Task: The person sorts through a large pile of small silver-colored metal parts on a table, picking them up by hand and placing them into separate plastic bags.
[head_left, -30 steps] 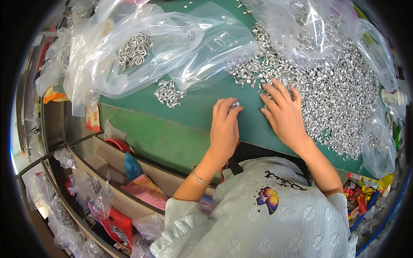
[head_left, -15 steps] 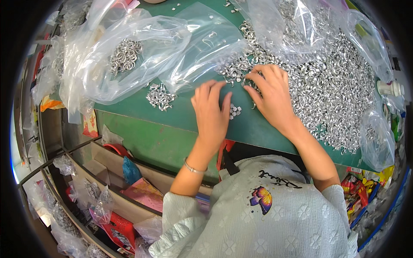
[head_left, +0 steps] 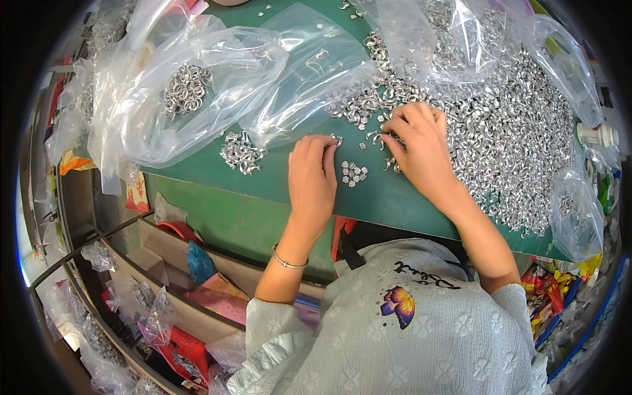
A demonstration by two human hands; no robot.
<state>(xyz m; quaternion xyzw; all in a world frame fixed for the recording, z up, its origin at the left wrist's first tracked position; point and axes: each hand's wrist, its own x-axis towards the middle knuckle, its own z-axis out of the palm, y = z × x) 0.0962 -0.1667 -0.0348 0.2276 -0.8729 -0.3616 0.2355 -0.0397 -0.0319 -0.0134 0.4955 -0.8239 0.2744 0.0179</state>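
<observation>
Far left, I've got clear bags hanging off the rack [head_left: 99, 257], small and crinkled, with grey metal bits inside. Below the worktop [head_left: 263, 217] there's a red roll of tape [head_left: 179, 230], a blue wrapper [head_left: 197, 262] and pink packets [head_left: 214, 296] in the shelf.

Up on the green surface, a big clear plastic bag [head_left: 191, 72] lies slumped, a cluster of silver rings [head_left: 186, 89] inside it. Just beside its edge sits a loose little heap of metal pieces [head_left: 240, 153].

Now the left hand [head_left: 313, 174]: it has slid forward from a second ago, fingers curled together, tips pinching at a piece right at the bag's lip. The small cluster of sorted pieces [head_left: 353, 173] lies between the two hands, apart from both. It looks like pieces are being picked out and set aside there.

Right hand [head_left: 421, 151] has moved in closer too, fingers bent and pressed down into the edge of the big pile of silver parts [head_left: 520, 138]; whether it grips one, I cannot tell.

Far right: another clear bag [head_left: 579, 210] with parts, a white bottle [head_left: 596, 135], and colourful red-yellow packets [head_left: 543, 283] at the edge.
</observation>
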